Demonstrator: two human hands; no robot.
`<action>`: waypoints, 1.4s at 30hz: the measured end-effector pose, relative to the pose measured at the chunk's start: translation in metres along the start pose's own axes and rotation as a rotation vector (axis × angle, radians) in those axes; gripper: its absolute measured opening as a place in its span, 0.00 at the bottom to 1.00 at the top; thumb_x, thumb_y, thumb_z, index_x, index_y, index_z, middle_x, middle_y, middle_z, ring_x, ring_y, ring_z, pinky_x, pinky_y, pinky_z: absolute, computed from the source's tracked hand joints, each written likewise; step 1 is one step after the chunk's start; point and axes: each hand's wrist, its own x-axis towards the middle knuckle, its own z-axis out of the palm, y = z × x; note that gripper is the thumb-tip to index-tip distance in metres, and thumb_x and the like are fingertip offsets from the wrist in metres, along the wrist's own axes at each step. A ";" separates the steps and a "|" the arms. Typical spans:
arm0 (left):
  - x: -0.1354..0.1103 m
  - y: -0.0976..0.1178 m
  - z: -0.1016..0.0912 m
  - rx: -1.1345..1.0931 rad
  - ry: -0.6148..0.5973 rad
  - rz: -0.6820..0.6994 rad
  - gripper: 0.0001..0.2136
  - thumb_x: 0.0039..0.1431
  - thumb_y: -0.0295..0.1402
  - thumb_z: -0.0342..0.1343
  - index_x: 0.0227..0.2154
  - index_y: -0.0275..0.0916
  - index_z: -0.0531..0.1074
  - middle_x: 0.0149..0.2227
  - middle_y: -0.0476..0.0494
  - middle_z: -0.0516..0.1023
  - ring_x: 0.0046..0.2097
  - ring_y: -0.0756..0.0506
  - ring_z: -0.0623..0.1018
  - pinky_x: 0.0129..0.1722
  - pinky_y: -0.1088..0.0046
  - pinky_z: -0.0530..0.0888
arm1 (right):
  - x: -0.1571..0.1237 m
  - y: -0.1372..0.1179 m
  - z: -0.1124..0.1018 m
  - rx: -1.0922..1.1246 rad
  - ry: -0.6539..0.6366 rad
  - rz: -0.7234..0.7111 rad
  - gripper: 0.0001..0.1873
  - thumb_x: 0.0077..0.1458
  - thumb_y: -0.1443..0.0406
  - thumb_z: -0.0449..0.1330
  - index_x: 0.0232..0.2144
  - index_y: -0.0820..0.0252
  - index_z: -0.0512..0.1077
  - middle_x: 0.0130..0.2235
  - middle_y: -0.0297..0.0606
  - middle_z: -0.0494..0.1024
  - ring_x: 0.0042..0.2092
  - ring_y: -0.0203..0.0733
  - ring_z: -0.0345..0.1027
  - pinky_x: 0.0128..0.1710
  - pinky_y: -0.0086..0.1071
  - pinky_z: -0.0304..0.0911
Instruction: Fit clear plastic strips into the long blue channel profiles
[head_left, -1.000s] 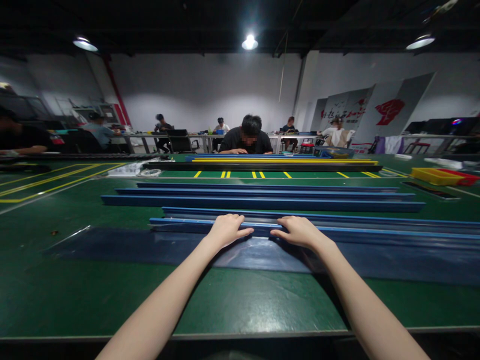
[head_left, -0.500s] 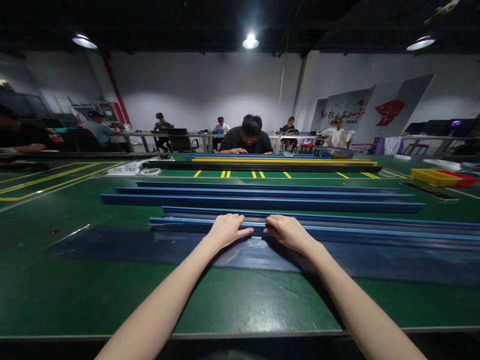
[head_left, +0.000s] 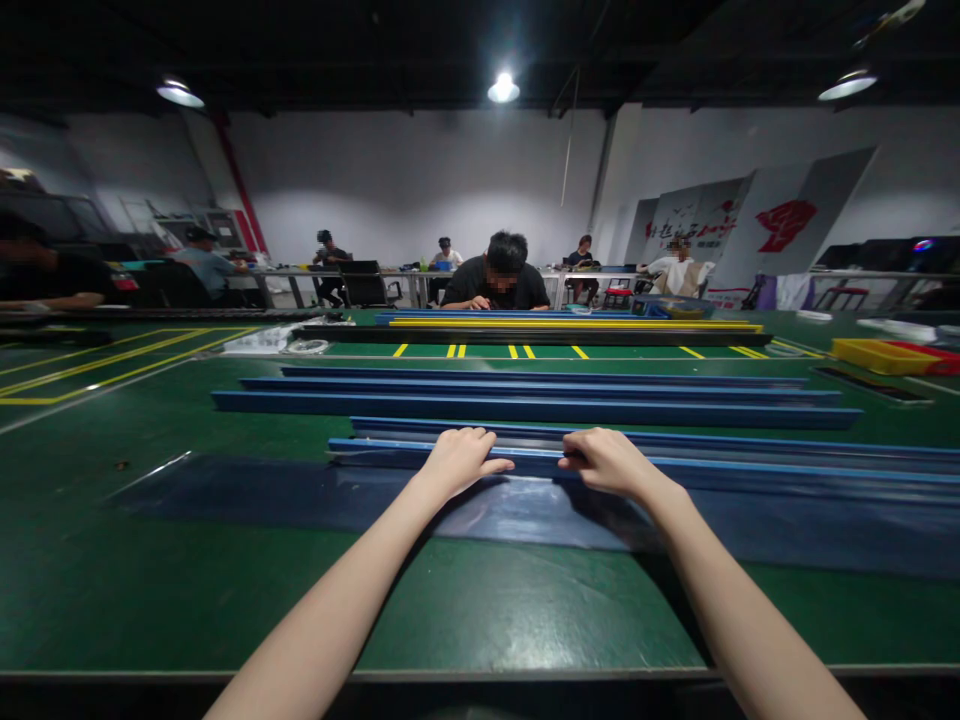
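A long blue rail (head_left: 750,470) lies across the green table (head_left: 187,580), with a dark blue film sheet (head_left: 262,495) spread under and in front of it. My left hand (head_left: 459,460) grips the rail's near edge, fingers curled over the top and thumb pointing right. My right hand (head_left: 609,462) grips the same rail a little to the right, fingers folded over it. A gap of bare rail shows between the two hands. A second blue rail (head_left: 675,437) lies just behind, touching the first.
Further back lie more long blue rails (head_left: 525,405), then a black-and-yellow strip bundle (head_left: 570,328). A person sits opposite at the far edge (head_left: 496,275), others sit at tables behind. Yellow and red trays (head_left: 885,353) stand at the far right.
My right hand slid left along the rail, then back to the right; its fingers have curled tighter over the rail. The left hand has kept its grip. The view shifted slightly.
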 end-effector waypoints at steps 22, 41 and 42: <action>0.000 -0.002 0.008 -0.034 -0.003 0.011 0.20 0.60 0.48 0.38 0.33 0.40 0.70 0.35 0.45 0.75 0.38 0.45 0.75 0.31 0.74 0.67 | 0.000 0.001 0.010 -0.015 -0.030 0.005 0.25 0.51 0.46 0.48 0.34 0.59 0.71 0.37 0.44 0.76 0.38 0.46 0.69 0.32 0.30 0.54; -0.001 0.001 0.008 -0.044 0.032 0.006 0.19 0.60 0.47 0.40 0.34 0.38 0.69 0.38 0.44 0.74 0.40 0.46 0.74 0.35 0.74 0.67 | 0.002 -0.005 0.009 -0.004 -0.043 -0.015 0.26 0.54 0.47 0.46 0.38 0.61 0.70 0.40 0.44 0.73 0.41 0.45 0.67 0.37 0.31 0.57; -0.001 0.001 0.008 -0.046 0.028 0.005 0.19 0.60 0.47 0.40 0.34 0.38 0.69 0.38 0.44 0.74 0.40 0.46 0.74 0.35 0.74 0.67 | 0.002 -0.005 0.010 -0.003 -0.043 -0.016 0.26 0.54 0.48 0.46 0.38 0.61 0.70 0.40 0.44 0.73 0.41 0.45 0.67 0.37 0.31 0.57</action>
